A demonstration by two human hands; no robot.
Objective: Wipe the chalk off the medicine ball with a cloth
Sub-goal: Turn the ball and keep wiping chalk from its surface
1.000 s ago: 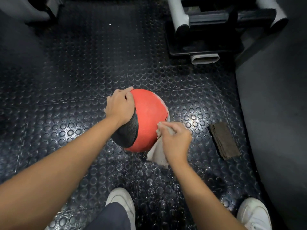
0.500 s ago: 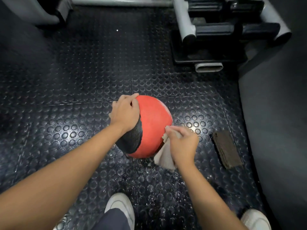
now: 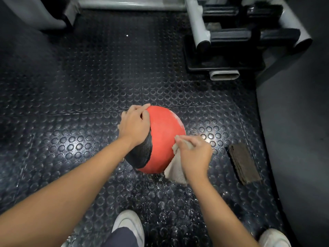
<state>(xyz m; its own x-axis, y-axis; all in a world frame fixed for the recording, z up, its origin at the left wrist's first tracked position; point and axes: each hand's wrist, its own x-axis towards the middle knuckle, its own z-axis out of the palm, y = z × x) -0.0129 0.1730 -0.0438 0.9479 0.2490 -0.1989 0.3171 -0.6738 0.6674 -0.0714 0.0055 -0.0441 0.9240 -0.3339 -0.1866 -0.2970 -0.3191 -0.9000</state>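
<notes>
Dark studded rubber flooring [image 3: 92, 97] fills the view, with the grey frame of a gym machine [image 3: 199, 27] at the far edge and a brown folded pad [image 3: 243, 163] lying to the right; white dust is scattered on the floor in front of two white shoes. On this floor, near the middle, the medicine ball [image 3: 163, 139] is set, red with a black textured panel. It is steadied by the left hand [image 3: 135, 125], laid over its upper left side with fingers curved against the surface. A pale cloth [image 3: 175, 168] is bunched in the right hand [image 3: 195, 155], whose fingers are closed around it and pressed to the ball's right flank, the loose end hanging down. A pale chalky streak is seen along the upper right rim, so the wipe is best carried upward over that edge with firm pressure, while the ball is kept from rolling and turned to expose unwiped patches
</notes>
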